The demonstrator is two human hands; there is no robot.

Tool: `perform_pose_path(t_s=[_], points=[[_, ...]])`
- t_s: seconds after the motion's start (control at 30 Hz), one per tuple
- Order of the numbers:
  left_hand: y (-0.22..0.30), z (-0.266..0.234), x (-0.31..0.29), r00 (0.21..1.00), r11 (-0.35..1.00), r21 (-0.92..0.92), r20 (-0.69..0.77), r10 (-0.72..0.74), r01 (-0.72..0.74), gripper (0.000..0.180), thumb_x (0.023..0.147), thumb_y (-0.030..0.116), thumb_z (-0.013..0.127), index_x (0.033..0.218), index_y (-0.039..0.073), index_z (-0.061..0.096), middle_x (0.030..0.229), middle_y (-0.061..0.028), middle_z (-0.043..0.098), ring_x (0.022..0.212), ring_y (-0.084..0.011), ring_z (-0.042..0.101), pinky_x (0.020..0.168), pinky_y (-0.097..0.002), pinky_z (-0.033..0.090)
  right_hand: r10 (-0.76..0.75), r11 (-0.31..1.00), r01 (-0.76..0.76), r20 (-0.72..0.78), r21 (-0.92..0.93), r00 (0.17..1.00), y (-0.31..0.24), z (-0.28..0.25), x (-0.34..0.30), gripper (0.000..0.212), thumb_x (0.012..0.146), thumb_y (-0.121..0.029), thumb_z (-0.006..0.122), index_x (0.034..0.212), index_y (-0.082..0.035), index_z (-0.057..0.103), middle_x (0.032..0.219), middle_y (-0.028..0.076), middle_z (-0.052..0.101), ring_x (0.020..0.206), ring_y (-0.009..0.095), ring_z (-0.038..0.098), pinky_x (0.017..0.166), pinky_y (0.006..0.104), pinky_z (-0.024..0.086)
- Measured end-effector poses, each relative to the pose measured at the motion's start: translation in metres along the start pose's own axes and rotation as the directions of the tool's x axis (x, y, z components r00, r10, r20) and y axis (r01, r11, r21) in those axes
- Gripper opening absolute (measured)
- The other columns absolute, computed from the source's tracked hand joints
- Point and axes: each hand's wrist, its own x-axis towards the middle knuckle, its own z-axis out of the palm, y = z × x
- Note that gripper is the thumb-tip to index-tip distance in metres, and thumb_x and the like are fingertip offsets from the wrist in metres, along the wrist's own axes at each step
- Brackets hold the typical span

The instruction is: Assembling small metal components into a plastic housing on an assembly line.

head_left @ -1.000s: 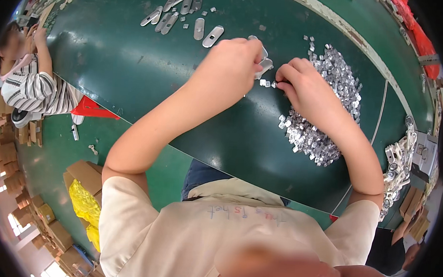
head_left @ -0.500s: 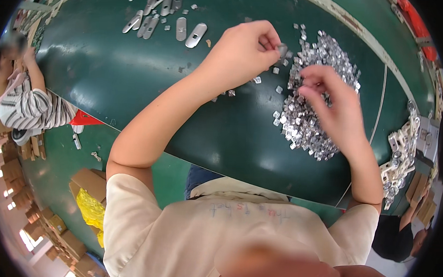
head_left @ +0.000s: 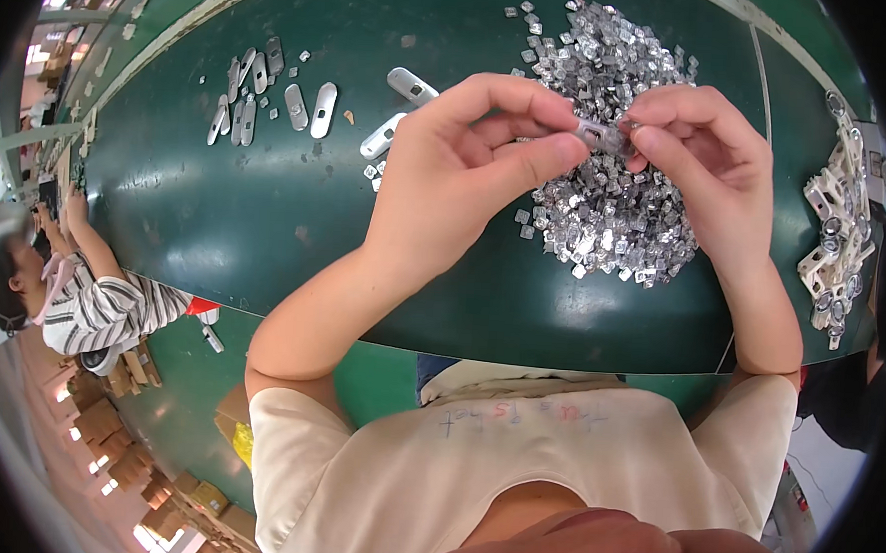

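My left hand (head_left: 474,163) pinches one end of a small oblong metal plate (head_left: 593,134) between thumb and forefinger, held above the table. My right hand (head_left: 710,160) is closed at the plate's other end, thumb against fingertips; what lies between them is too small and hidden to make out. Beneath and around both hands spreads a heap of small square silver metal pieces (head_left: 616,226). Two similar rounded plates lie just left of my left hand, one a silver plate (head_left: 410,85) with a hole, the other partly covered by the hand.
Farther left on the green table (head_left: 216,205) lie several oblong metal plates (head_left: 323,110) and a few loose squares. A row of pale parts with round rings (head_left: 836,227) stands at the right. A person in a striped top (head_left: 111,304) sits at the left edge.
My hands have come together at the plate; my right hand has left its loose pose over the heap and closed. The view has shifted, and two plates near my left hand now show.
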Motion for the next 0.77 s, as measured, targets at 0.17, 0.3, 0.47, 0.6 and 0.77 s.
perform_pose_path(t_s=[0.17, 0.3, 0.47, 0.6, 0.77], points=[[-0.002, 0.008, -0.01, 0.993, 0.997, -0.001, -0.088, 0.083, -0.083, 0.017, 0.082, -0.008, 0.056, 0.099, -0.006, 0.053, 0.103, -0.0135, 0.055, 0.093, -0.0198, 0.059, 0.083, -0.0311, 0.051, -0.019, 0.999, 0.018, 0.04, 0.039, 0.999, -0.002, 0.002, -0.004, 0.019, 0.079, 0.01, 0.054, 0.097, 0.004, 0.06, 0.099, 0.015, 0.056, 0.078, 0.015, 0.058, 0.068, 0.0249, 0.05], [-0.003, 0.005, -0.011, 0.991, 0.994, 0.106, -0.134, 0.008, 0.007, 0.017, 0.083, -0.007, 0.055, 0.101, -0.007, 0.053, 0.099, -0.0137, 0.058, 0.091, -0.0191, 0.06, 0.081, -0.0299, 0.051, -0.084, 0.996, 0.083, 0.065, 0.017, 0.994, 0.003, 0.002, -0.006, 0.021, 0.08, 0.01, 0.054, 0.099, 0.005, 0.059, 0.1, 0.016, 0.055, 0.078, 0.015, 0.058, 0.068, 0.0245, 0.049], [-0.01, -0.003, -0.01, 0.995, 0.998, 0.052, -0.093, -0.023, 0.028, 0.017, 0.085, -0.005, 0.054, 0.101, -0.007, 0.053, 0.093, -0.0126, 0.06, 0.082, -0.0179, 0.062, 0.075, -0.0276, 0.052, -0.077, 0.996, 0.079, 0.044, -0.043, 0.996, 0.004, 0.004, -0.004, 0.021, 0.078, 0.012, 0.055, 0.098, 0.005, 0.059, 0.099, 0.015, 0.055, 0.078, 0.015, 0.057, 0.067, 0.0242, 0.048], [-0.016, -0.002, -0.007, 0.992, 0.984, 0.176, -0.123, 0.023, -0.001, 0.017, 0.085, -0.004, 0.055, 0.101, -0.007, 0.053, 0.092, -0.0124, 0.06, 0.079, -0.0168, 0.062, 0.072, -0.0262, 0.051, -0.371, 0.597, 0.45, 0.269, -0.664, 0.889, 0.003, 0.004, 0.003, 0.025, 0.074, 0.015, 0.055, 0.096, 0.005, 0.06, 0.095, 0.014, 0.054, 0.077, 0.017, 0.055, 0.064, 0.0247, 0.046], [-0.01, -0.002, -0.008, 0.986, 0.973, 0.209, -0.155, -0.068, 0.1, 0.019, 0.085, 0.0, 0.057, 0.103, -0.006, 0.054, 0.093, -0.0129, 0.06, 0.079, -0.0174, 0.062, 0.071, -0.0257, 0.051, -0.38, 0.264, 0.596, 0.486, -0.758, 0.787, 0.012, 0.007, 0.001, 0.045, 0.064, 0.016, 0.055, 0.104, 0.001, 0.063, 0.096, 0.013, 0.051, 0.078, 0.021, 0.054, 0.064, 0.0272, 0.047]])
